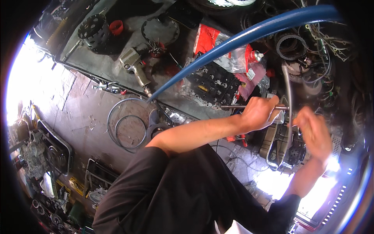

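Hands apart: left hand [258, 113] clamped around a metal rod [231, 106], right hand [314, 134] blurred, grip unclear

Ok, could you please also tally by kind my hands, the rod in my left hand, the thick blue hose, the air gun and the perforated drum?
Hands: 2, the left hand and the right hand
Metal rod: 1
Thick blue hose: 1
Air gun: 1
Perforated drum: 1
Total: 6
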Demonstrator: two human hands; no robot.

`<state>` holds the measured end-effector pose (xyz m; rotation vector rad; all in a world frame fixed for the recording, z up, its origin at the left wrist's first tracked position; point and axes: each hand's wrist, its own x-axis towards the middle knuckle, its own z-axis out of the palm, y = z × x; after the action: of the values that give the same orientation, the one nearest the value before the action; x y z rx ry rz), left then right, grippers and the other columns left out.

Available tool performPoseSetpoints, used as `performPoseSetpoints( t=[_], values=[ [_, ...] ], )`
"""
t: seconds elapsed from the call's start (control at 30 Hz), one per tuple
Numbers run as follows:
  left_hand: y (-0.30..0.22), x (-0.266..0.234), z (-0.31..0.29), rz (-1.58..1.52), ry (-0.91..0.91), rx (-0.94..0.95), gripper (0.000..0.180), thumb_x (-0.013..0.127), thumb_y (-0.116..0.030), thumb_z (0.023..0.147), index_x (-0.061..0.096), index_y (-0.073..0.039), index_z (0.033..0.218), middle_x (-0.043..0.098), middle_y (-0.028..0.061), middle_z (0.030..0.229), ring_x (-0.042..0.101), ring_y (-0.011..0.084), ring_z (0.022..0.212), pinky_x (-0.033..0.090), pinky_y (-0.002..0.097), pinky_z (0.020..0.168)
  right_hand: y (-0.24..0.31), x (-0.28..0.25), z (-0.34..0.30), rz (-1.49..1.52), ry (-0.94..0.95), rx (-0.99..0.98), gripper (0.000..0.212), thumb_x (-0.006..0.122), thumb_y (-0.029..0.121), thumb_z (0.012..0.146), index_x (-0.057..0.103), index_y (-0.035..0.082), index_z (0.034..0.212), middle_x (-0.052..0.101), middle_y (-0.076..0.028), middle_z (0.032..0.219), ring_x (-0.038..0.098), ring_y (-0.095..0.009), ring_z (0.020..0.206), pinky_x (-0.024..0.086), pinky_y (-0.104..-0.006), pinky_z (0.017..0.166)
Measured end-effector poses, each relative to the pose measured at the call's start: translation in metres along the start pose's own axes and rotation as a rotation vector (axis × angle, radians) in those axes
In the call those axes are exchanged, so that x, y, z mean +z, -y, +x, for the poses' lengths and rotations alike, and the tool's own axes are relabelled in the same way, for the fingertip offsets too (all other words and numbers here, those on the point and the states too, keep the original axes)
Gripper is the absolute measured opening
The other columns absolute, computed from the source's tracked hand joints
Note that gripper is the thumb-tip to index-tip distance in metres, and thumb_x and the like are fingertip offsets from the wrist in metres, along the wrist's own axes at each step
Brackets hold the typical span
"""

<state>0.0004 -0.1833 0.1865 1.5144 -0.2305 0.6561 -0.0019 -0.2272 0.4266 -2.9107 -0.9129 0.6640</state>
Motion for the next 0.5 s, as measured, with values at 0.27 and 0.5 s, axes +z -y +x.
performPoseSetpoints(
  t=[0.27,0.5],
  values=[
    [-0.0028,0.0027,-0.0008,0.018,-0.036,-0.016,0.021,0.072,-0.018,0.086,0.058,-0.004,0.090,0.066,0.0194,0.066,0.066,0.0434,0.063,0.052,0.0531,0.058,-0.0010,-0.0015,-0.0023,-0.049,-0.065,0.018,0.033,0.056,0.031,0.107,0.053,0.000,0.096,0.068,-0.015,0.078,0.058,-0.025,0.060,0.044,-0.0381,0.059],
    [-0.0064,0.0015,0.0014,-0.022,0.019,-0.020,0.016,0.070,-0.015,0.084,0.061,-0.003,0.090,0.067,0.0205,0.069,0.067,0.0428,0.065,0.055,0.0521,0.062,-0.0016,-0.0020,-0.0003,-0.055,-0.146,-0.039,0.036,0.055,0.033,0.108,0.054,0.000,0.092,0.064,-0.017,0.076,0.050,-0.022,0.055,0.043,-0.0367,0.056]
  ],
)
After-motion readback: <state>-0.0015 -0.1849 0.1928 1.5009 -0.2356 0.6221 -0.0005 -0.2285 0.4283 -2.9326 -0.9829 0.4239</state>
